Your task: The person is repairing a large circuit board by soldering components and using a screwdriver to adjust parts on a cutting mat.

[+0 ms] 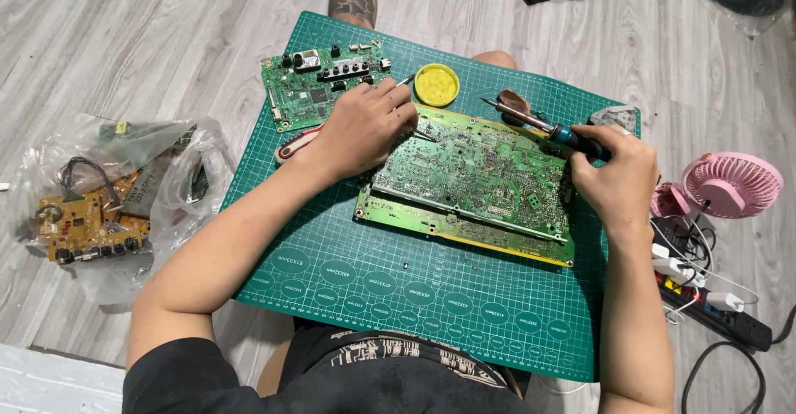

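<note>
Far left, on the wood floor: clear plastic bag (166,174) with a yellow-brown circuit board (87,223). On the green cutting mat (414,298), a small green board (311,91) lies at upper left. Left hand (361,128) curled, fingertips pinching a thin tool (406,80), resting on the large green circuit board (473,182) at mat centre. Yellow round lid (436,84) just beyond. Right hand (613,174) closed around a soldering iron (539,124), tip held above the board's far edge. Pink fan (730,184) far right.
</note>
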